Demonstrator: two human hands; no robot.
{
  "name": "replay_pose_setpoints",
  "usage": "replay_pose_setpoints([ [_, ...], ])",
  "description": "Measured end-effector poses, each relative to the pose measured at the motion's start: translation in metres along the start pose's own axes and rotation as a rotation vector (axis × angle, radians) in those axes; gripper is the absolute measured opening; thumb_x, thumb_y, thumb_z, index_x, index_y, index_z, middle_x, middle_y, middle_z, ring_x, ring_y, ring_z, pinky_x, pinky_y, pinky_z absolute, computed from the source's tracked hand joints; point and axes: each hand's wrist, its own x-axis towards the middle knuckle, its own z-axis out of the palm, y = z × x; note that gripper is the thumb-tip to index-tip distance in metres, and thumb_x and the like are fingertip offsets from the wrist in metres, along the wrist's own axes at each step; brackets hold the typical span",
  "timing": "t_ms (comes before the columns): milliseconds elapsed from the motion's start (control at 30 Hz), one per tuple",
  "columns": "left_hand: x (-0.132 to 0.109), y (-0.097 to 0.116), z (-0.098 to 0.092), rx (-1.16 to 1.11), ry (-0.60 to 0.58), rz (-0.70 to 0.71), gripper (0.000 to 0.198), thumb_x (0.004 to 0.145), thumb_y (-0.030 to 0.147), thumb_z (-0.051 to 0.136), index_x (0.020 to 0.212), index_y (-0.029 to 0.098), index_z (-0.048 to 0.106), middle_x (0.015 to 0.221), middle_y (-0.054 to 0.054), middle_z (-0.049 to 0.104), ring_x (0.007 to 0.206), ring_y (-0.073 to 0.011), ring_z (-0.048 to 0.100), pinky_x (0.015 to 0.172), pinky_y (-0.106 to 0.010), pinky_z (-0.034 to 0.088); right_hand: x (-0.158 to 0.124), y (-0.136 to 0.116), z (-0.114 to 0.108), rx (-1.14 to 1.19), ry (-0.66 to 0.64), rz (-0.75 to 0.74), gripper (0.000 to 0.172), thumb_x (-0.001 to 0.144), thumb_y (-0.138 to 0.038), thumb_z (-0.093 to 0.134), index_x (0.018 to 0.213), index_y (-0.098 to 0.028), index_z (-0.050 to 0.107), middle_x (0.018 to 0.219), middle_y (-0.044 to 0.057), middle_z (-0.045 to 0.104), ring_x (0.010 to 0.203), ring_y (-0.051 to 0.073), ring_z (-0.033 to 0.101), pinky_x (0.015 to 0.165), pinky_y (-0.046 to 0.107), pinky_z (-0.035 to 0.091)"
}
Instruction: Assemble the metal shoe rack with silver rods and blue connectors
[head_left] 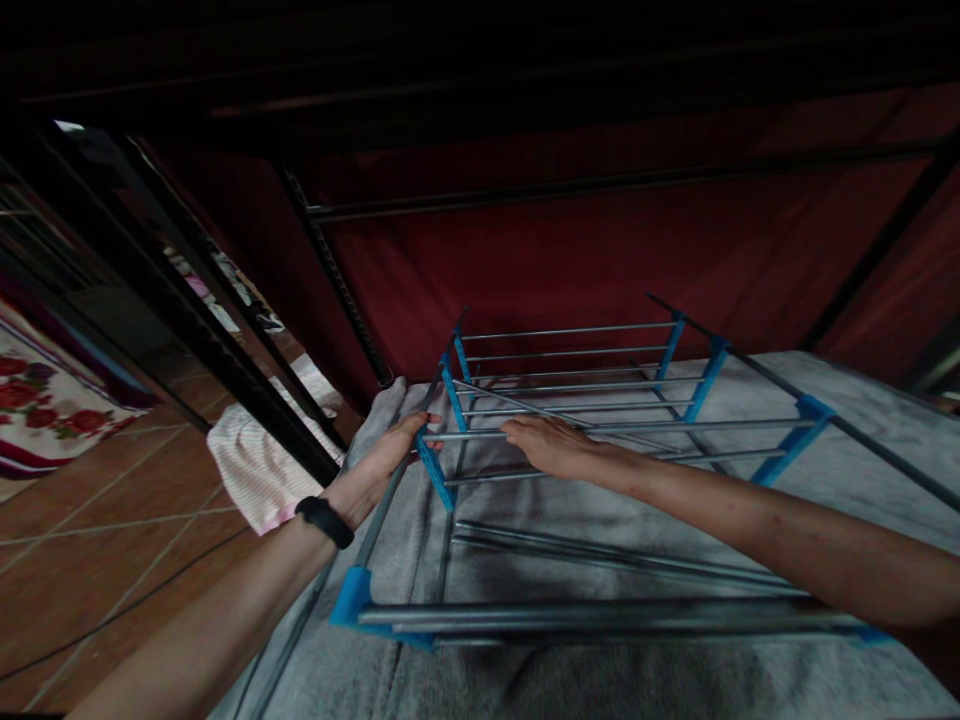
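Note:
A metal rack with blue plastic joints lies on a grey blanket. My left hand, with a black band on the wrist, is closed round the rack's left side at a blue joint. To its right, my right hand is closed on a metal rod that crosses between the left and right blue joints. Several more rods span the far part of the rack. Loose rods lie within the frame, between my hands and the near bars.
A dark red curtain hangs behind a black metal frame. On the left are black posts, a striped cloth on the tiled floor, and a floral cloth. A dark cable crosses the tiles.

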Motion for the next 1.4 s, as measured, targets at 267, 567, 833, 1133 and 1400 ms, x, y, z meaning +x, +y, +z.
replay_pose_setpoints([
  [267,-0.005,0.007,0.004,-0.002,0.021,-0.024,0.030,0.083,0.047,0.065,0.099,0.022,0.071,0.079,-0.005,0.069,0.074,-0.0219,0.072,0.060,-0.027,0.056,-0.001,0.000,-0.006,0.083,0.015,-0.010,0.018,0.104,-0.019,0.044,0.101,-0.019,0.061,0.106,0.006,0.070,0.092,0.020,0.065,0.067,0.029,0.038],
  [567,-0.007,0.016,0.010,-0.024,0.056,-0.114,0.025,0.083,0.043,0.064,0.094,0.022,0.073,0.078,-0.006,0.070,0.074,-0.0234,0.072,0.061,-0.029,0.057,-0.003,0.005,-0.002,0.025,0.037,-0.076,0.018,0.103,-0.016,0.042,0.105,-0.019,0.060,0.108,0.007,0.069,0.087,0.020,0.065,0.067,0.029,0.039],
  [833,-0.002,0.015,0.006,-0.020,0.078,-0.103,0.029,0.086,0.043,0.063,0.097,0.018,0.075,0.074,-0.004,0.068,0.066,-0.0185,0.067,0.060,-0.027,0.055,0.001,0.001,0.003,-0.009,0.020,0.003,0.025,0.107,-0.032,0.040,0.107,-0.020,0.062,0.112,0.008,0.071,0.097,0.023,0.068,0.072,0.030,0.044],
  [1133,-0.002,0.013,0.007,0.009,0.076,-0.082,0.030,0.083,0.045,0.066,0.097,0.020,0.072,0.076,-0.006,0.069,0.074,-0.0245,0.072,0.063,-0.030,0.058,0.006,0.001,-0.005,0.028,-0.023,0.032,0.025,0.105,-0.032,0.044,0.101,-0.020,0.066,0.099,0.008,0.074,0.090,0.023,0.069,0.068,0.029,0.043],
  [1400,0.002,0.010,0.004,0.065,0.060,-0.043,0.033,0.081,0.049,0.066,0.102,0.024,0.072,0.078,-0.005,0.071,0.072,-0.0243,0.071,0.064,-0.032,0.058,0.011,0.004,-0.012,0.102,-0.086,0.068,0.031,0.106,-0.034,0.042,0.103,-0.021,0.069,0.099,0.006,0.074,0.091,0.020,0.067,0.070,0.027,0.041],
])
